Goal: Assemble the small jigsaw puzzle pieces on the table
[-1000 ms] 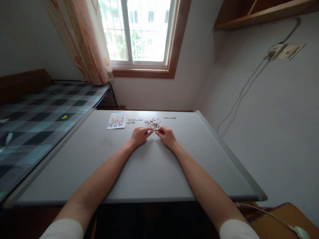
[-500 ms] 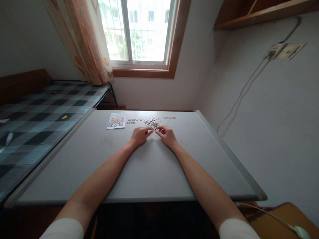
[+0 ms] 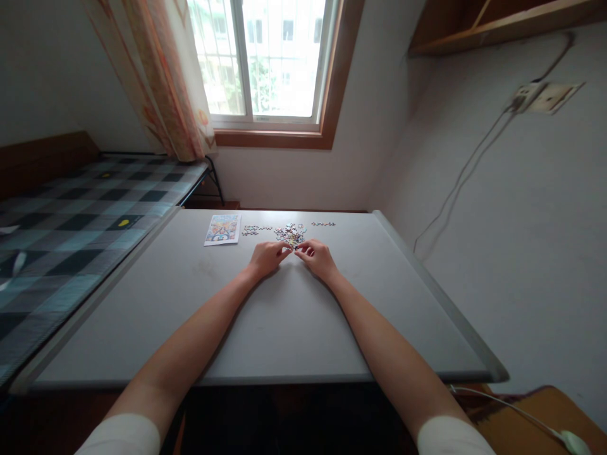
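Note:
At the near edge of a loose heap of jigsaw puzzle pieces (image 3: 290,233), my left hand (image 3: 268,258) and my right hand (image 3: 318,258) almost meet. Each has thumb and fingers pinched together. A small dark puzzle piece (image 3: 295,248) shows between the fingertips; whether it is one piece or two joined is too small to tell. Left of the heap lie short rows of linked puzzle pieces (image 3: 257,228). Another linked row (image 3: 323,224) lies behind my right hand. A printed picture sheet (image 3: 222,230) rests flat farther left.
The grey-white table (image 3: 294,328) has a raised rim along its sides. A bed with a checked cover (image 3: 95,208) stands to the left. Beyond the table are a window (image 3: 279,63) and a curtain (image 3: 165,82). A white cable (image 3: 455,186) hangs from a wall socket at right.
Almost nothing differs. Both hands stay pinched at the same spot by the heap, and the rows and picture sheet lie where they were.

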The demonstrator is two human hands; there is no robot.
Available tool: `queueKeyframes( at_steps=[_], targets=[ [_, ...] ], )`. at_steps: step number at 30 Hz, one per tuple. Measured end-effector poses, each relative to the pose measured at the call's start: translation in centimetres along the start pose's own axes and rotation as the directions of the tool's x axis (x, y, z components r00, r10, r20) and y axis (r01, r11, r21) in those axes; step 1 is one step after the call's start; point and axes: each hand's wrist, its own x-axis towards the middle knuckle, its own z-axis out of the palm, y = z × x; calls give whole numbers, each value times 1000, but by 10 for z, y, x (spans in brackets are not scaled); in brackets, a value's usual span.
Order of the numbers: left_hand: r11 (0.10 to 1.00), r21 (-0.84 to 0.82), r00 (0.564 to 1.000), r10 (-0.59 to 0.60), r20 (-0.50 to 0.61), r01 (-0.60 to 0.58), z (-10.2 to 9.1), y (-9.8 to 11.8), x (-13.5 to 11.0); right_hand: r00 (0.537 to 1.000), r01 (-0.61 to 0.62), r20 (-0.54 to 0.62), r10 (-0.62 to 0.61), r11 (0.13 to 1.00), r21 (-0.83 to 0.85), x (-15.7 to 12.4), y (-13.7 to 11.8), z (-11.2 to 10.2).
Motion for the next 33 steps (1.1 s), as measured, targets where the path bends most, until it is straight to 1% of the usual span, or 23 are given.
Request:
queueKeyframes(
  at_steps=[8, 16, 22, 26, 33],
  targets=[
    [1000, -17, 1000, -1, 15, 2, 2, -1, 0, 1000, 13, 17, -12, 999, -53, 0, -1, -1],
    [1000, -28, 1000, -8, 22, 9, 1, -1, 0, 1000, 30, -9, -30, 997, -66, 0, 3, 1],
    [999, -44, 1000, 1, 22, 0, -1, -1, -1, 999, 35, -1, -35, 999, -36, 0, 2, 1],
    [1000, -26, 1000, 1, 21, -1, -1, -1, -1, 999, 38, 11, -38, 999, -2, -1, -4, 0],
    [1000, -21, 1000, 5, 31, -5, -1, 0, -1, 1000, 23, 19, -23, 1000, 8, -1, -7, -1]
  ],
)
